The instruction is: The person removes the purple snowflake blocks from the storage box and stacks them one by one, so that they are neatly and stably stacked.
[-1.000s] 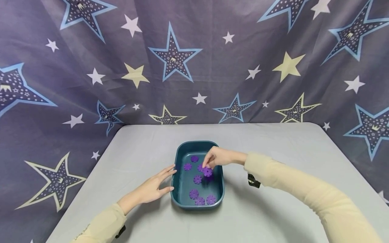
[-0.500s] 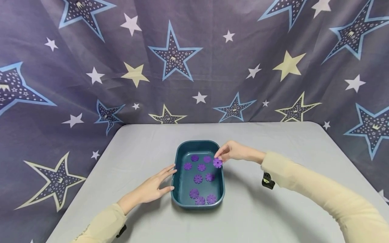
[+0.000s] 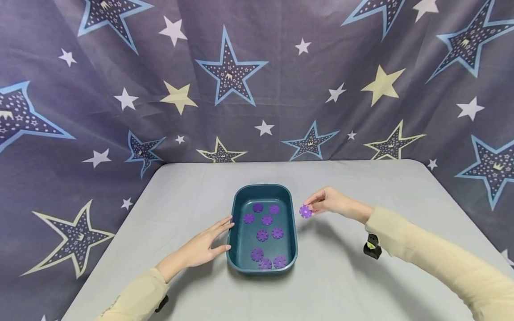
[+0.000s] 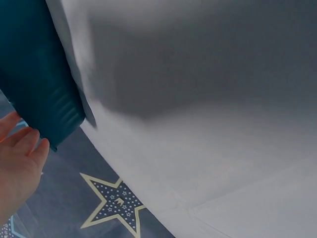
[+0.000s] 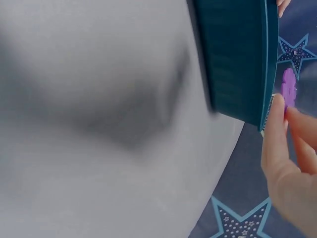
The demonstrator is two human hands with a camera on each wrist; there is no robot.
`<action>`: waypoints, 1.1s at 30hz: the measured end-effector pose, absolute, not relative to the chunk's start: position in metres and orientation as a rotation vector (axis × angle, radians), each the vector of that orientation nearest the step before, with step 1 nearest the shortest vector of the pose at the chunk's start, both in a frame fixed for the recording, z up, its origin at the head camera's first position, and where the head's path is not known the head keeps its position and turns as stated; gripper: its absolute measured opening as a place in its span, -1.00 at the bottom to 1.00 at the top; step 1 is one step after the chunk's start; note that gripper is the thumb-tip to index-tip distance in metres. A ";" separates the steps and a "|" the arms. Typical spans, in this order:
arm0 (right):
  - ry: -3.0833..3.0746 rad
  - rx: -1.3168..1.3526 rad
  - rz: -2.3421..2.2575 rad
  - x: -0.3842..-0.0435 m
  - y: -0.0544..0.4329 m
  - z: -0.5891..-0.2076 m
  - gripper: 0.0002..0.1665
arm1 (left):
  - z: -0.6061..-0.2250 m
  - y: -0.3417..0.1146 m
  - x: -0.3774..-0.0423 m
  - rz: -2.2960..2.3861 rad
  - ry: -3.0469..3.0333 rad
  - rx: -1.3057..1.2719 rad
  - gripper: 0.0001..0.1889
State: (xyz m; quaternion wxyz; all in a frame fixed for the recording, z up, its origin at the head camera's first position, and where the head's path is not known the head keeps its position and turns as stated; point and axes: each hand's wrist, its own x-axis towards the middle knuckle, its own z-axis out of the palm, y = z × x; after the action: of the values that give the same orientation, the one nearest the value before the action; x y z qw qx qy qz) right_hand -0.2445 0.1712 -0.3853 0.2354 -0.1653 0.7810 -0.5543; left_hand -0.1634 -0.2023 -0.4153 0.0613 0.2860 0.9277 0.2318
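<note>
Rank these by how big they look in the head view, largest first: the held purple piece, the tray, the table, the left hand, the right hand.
1. Table
2. Tray
3. Left hand and right hand: too alike to rank
4. Held purple piece

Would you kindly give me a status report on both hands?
Right hand pinches purple piece, right of teal tray. Left hand touches its left side. Nothing visibly in the way.

No legible text or numbers.
</note>
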 end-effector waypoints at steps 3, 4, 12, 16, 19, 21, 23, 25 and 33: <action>2.161 -0.407 -1.527 -0.242 0.176 -0.388 -0.70 | -0.415 -0.202 -0.164 0.704 2.806 0.865 -0.39; 2.168 -0.395 -1.526 -0.242 0.178 -0.389 -0.70 | -0.415 -0.202 -0.164 0.706 2.804 0.864 -0.39; 2.173 -0.305 -1.564 -0.238 0.187 -0.399 -0.69 | -0.414 -0.202 -0.163 0.710 2.802 0.862 -0.39; 2.157 -0.262 -1.583 -0.238 0.190 -0.406 -0.69 | -0.413 -0.202 -0.163 0.698 2.811 0.868 -0.39; 2.163 -0.235 -1.576 -0.238 0.192 -0.412 -0.69 | -0.412 -0.202 -0.163 0.692 2.815 0.881 -0.39; 2.164 -0.222 -1.577 -0.238 0.193 -0.415 -0.69 | -0.412 -0.202 -0.163 0.689 2.816 0.887 -0.39; 2.163 -0.205 -1.581 -0.238 0.195 -0.418 -0.69 | -0.412 -0.202 -0.163 0.690 2.816 0.888 -0.39; 2.162 -0.174 -1.589 -0.239 0.196 -0.422 -0.69 | -0.413 -0.202 -0.163 0.694 2.816 0.889 -0.39; 2.158 -0.081 -1.586 -0.241 0.200 -0.431 -0.69 | -0.414 -0.202 -0.165 0.678 2.816 0.876 -0.38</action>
State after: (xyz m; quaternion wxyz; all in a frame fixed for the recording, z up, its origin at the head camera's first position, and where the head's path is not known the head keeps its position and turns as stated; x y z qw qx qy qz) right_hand -0.2410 0.2003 -0.4313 0.2291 -0.0295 0.7839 -0.5763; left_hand -0.1649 -0.2018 -0.4142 0.0577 0.2889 0.9291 0.2236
